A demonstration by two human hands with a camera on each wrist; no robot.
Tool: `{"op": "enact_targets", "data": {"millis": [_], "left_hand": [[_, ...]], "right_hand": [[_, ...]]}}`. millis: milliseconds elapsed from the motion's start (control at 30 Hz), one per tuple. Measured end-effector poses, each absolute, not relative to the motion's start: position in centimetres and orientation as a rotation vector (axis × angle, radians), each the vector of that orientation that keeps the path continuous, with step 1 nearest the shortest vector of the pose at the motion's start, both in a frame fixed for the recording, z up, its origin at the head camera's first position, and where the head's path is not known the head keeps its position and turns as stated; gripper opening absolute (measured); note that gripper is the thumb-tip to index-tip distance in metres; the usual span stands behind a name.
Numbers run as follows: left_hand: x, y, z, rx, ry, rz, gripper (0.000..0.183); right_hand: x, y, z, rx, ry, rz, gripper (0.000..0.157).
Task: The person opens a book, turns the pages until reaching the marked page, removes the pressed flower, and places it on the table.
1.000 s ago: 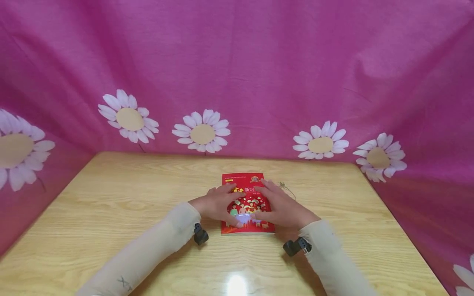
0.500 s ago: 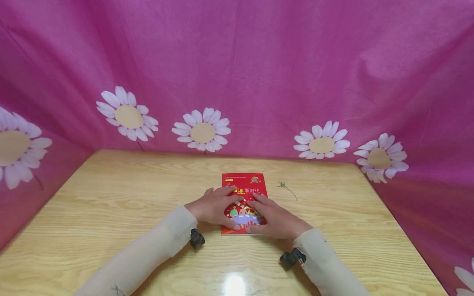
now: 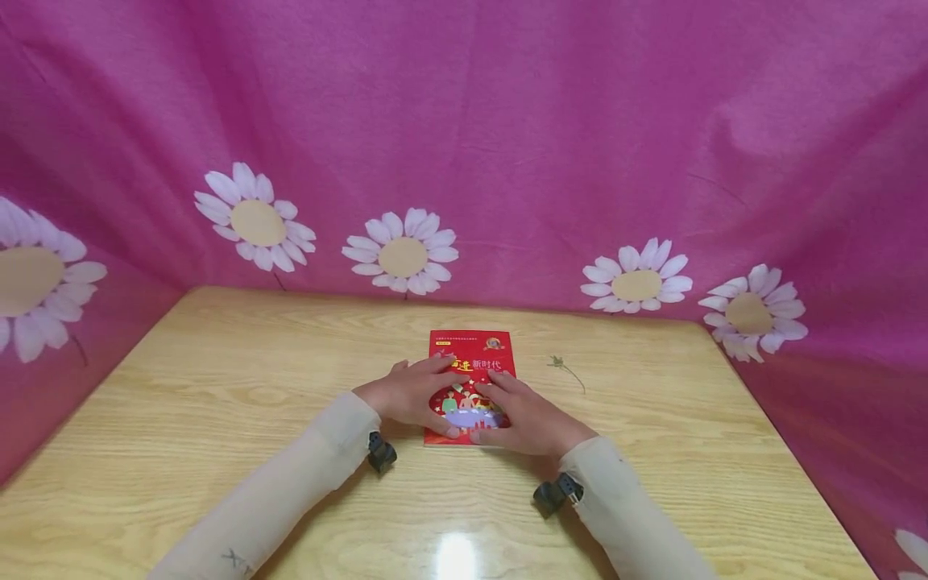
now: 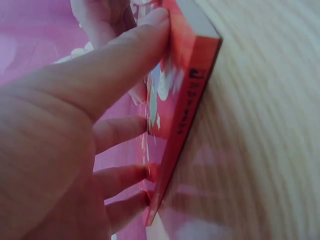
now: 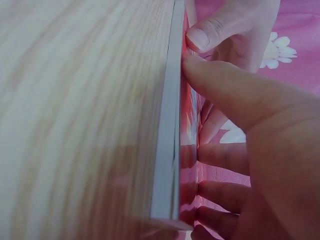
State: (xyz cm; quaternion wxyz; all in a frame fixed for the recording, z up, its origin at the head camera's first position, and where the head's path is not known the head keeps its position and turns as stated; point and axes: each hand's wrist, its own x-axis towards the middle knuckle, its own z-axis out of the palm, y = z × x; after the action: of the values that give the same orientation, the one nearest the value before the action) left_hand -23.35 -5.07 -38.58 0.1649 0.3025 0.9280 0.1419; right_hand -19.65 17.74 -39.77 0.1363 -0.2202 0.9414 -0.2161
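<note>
A red book with a picture of people round a table on its cover lies flat, closed, on the wooden table. My left hand rests on the cover's left part, fingers spread and fairly straight. On the right part lies my right hand, its fingers also spread. Both thumbs touch the cover near its front edge, close to each other. In the left wrist view the spine faces me; in the right wrist view the white page edges show. The hands hide parts of the cover.
A small dried flower sprig lies to the right of the book. Behind the table and along its sides hangs a pink curtain with white daisies. A light glare shows on the tabletop near the front.
The right hand has moved left and toward the book's front edge, uncovering more of the cover's upper right and the sprig. The left hand stays on the cover, slightly shifted.
</note>
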Motion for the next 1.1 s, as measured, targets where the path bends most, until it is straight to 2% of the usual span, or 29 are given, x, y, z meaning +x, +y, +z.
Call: {"op": "enact_targets", "data": {"millis": [467, 1100], "left_hand": [[-23.7, -5.3, -39.6, 0.873, 2.637, 0.499, 0.088], [-23.1, -7.7, -38.8, 0.777, 2.709, 0.66, 0.083]], "right_hand": [[-19.9, 17.9, -40.1, -0.655, 2.733, -0.613, 0.084], [-20.2, 17.8, -40.3, -0.618, 2.781, -0.611, 0.083]]}}
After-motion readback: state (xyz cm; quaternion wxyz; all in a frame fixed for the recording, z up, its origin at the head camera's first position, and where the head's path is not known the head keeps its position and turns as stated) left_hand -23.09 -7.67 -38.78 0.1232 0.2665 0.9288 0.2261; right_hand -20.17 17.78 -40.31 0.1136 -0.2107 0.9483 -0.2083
